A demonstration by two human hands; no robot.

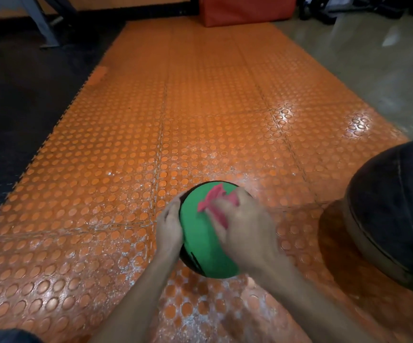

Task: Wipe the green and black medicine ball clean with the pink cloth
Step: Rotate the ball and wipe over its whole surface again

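Right grip first: the right hand (247, 226) has the pink cloth (215, 201) bunched under its curled fingers and presses it on the upper face of the medicine ball (200, 246). That hand is blurred, so the exact finger placement is hard to read, but pink folds poke out past the fingertips toward 11 o'clock. Over at the ball's 9 o'clock side, the left hand (169, 225) has a cupping grip, fingers wrapped round the black edge and palm flat against it.

And the ball itself sits low in the view, around 6 o'clock, green panel facing up with black showing along its left and bottom rim. It rests on the orange mat (200, 107), a studded surface of interlocking tiles, scuffed with whitish marks near the ball.

Out at 3 o'clock from the medicine ball, well apart from it, sits a large dark ball (393, 214), partly cut off by the edge of the view. Up at 12 o'clock, at the mat's far end, stands a red padded block (245, 8). Dark flooring (14, 107) runs along the mat at 9 o'clock, and shiny grey floor (373, 70) lies at 2 o'clock.
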